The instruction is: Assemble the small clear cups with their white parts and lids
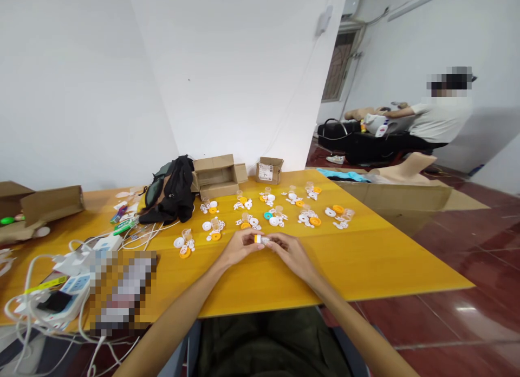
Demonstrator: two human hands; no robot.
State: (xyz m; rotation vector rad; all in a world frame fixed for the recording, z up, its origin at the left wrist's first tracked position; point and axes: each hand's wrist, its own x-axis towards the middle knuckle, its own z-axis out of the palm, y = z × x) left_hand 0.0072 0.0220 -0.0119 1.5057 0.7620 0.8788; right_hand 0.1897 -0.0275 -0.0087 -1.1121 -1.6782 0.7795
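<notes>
Left grip and right grip hold an orange-and-white piece over the yellow table.

From R hand, passage is allowed across tabletop at 3–4 o'clock. 9 is blocked close by L hand; 10–2 is obstructed by sm. plastic parts, w/ narrow gaps btwn them; farther out, 10–12 is barred by dark bag & cardboard boxes, 8–9 by power strip.

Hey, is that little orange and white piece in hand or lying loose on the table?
In hand: the left hand and right hand hold the orange-and-white piece between them, at their fingertips.
</notes>
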